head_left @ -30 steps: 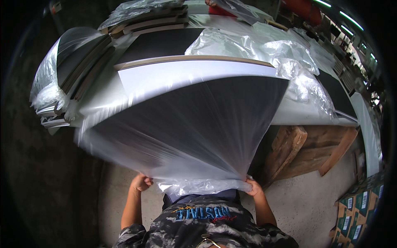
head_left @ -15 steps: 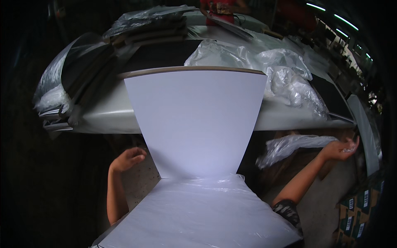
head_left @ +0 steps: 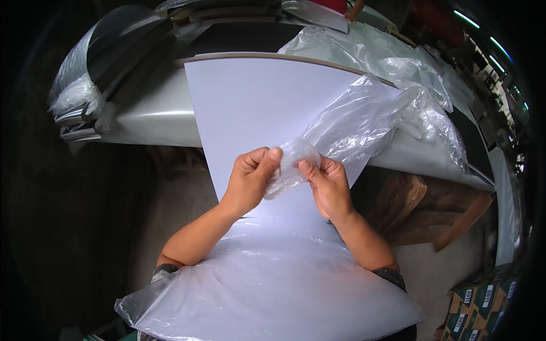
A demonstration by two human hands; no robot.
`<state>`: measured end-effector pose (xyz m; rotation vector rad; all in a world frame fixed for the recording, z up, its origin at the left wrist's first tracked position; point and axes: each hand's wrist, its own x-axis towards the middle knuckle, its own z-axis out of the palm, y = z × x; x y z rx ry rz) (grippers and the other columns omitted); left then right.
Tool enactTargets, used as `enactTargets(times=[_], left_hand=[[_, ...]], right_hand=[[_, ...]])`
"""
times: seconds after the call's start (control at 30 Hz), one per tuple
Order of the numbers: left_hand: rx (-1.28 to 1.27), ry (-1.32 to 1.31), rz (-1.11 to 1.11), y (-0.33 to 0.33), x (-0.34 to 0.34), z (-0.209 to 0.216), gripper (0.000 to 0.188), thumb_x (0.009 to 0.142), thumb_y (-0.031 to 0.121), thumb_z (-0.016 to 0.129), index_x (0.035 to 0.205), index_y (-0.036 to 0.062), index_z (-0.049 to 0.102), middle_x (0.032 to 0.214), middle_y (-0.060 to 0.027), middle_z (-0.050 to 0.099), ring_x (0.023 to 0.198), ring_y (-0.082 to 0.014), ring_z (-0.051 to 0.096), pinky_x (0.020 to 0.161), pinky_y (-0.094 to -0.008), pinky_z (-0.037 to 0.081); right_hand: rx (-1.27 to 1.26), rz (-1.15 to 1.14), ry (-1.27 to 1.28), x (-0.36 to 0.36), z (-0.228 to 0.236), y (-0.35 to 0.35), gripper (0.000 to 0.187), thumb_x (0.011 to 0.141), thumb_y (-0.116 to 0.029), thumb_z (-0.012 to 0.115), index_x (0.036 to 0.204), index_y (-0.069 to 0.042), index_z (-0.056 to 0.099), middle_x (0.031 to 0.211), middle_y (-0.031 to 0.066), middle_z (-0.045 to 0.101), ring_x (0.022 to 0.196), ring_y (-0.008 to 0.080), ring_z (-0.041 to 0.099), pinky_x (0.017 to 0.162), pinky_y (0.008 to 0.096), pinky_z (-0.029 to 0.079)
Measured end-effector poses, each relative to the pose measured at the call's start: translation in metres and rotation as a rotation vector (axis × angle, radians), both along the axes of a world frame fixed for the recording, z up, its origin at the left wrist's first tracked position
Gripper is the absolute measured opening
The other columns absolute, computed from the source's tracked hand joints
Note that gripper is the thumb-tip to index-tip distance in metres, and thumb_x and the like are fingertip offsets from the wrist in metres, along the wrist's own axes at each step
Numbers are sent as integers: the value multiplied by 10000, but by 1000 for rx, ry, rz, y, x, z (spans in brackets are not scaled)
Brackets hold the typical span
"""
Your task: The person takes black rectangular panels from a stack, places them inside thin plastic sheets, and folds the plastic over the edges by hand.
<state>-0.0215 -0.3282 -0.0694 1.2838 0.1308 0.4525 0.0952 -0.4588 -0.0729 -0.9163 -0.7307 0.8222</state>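
My left hand [head_left: 253,176] and my right hand [head_left: 329,184] pinch a thin clear plastic film [head_left: 355,122] between thumbs and fingers. A short stretch of it is bunched between the hands. Beyond my right hand the film trails up to the far right. Below and behind the hands, a large white board [head_left: 227,102] slopes from the table's edge toward me. A brown edge shows along its top. Over its near part, against my body, lies a wide clear plastic sheet [head_left: 273,278], wrinkled and under my forearms.
A table with a pale cover [head_left: 159,125] spans the back. It bears dark boards [head_left: 244,37], more crumpled plastic [head_left: 424,113] and a plastic-wrapped stack [head_left: 77,116] at left. A wooden piece [head_left: 438,207] stands under the table; patterned cartons [head_left: 475,312] are lower right. Another person's hand [head_left: 355,10] shows far back.
Both hands have come together over the white board. The film, earlier in my right hand at far right, is now held by both. My left hand has closed on it. The view has shifted.
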Motion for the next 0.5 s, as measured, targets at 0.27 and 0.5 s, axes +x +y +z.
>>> enactTargets(times=[0.27,0.5], left_hand=[[258,18,245,-11,7,1,243,869,236,561,773,16,602,615,14,535,550,-37,434,485,-198,362],[463,-64,302,-6,9,-5,282,883,251,532,758,3,579,675,-21,603,625,-79,516,574,-213,426]], right_hand=[[-25,-4,64,14,-8,-1,119,820,-175,630,813,-58,608,687,-46,528,644,0,429,609,163,353],[147,145,-22,19,-11,1,151,817,-170,627,739,-46,592,726,-18,570,673,26,469,642,155,359]])
